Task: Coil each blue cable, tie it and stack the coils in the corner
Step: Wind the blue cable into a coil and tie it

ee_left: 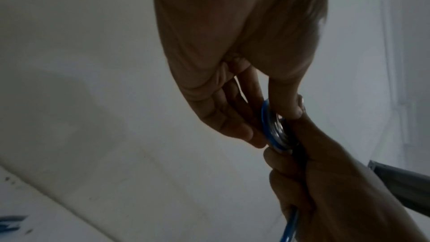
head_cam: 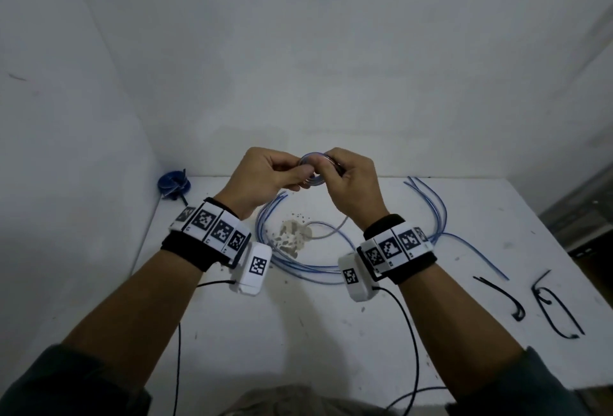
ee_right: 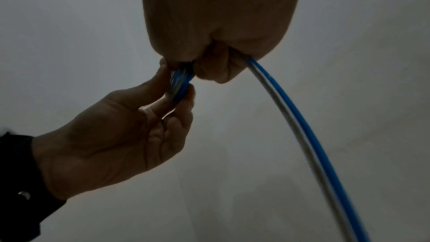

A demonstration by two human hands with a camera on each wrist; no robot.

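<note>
Above the white, paint-flecked table (head_cam: 331, 316), the left hand (head_cam: 262, 180) and right hand (head_cam: 351, 183) both pinch a small ring-shaped coil of thin blue cable (head_cam: 311, 170); its loose tail (ee_right: 302, 126) trails from the right fist to the table. More loose blue cables (head_cam: 298, 266) lie in arcs beneath the wrists. A finished, tied blue coil (head_cam: 174, 183) sits in the ten o'clock corner. Bent black ties (head_cam: 554, 309) lie at four o'clock.

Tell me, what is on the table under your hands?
Loose blue cables curve across the table, around a patch of chipped paint. The left hand and right hand, holding a small coil, hide the part right beneath them.
</note>
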